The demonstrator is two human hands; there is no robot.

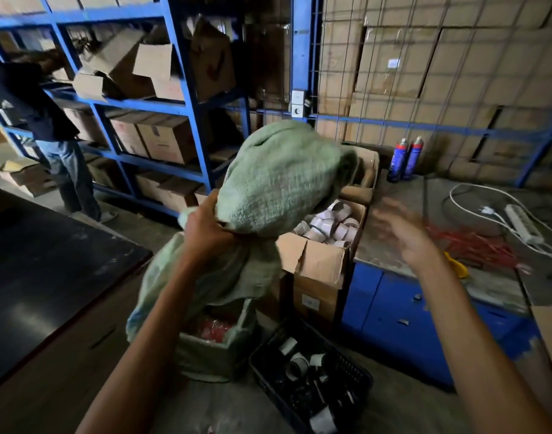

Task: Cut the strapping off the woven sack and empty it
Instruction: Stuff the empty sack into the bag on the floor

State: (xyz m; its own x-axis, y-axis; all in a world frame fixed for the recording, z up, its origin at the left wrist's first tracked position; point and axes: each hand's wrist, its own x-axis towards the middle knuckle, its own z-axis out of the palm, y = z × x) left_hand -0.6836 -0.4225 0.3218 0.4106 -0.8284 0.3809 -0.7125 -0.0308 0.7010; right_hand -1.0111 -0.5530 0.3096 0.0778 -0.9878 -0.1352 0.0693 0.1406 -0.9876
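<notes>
Green woven plastic sack point(281, 180) is bunched in the curled left hand point(205, 227), raised over an open box of red pieces point(205, 352), right hand point(400, 233) spread and empty; no strapping shows on it, emptying looks nearly done.

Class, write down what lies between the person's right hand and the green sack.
Head view: an open cardboard box of pale rolls, between right hand and sack.
</notes>
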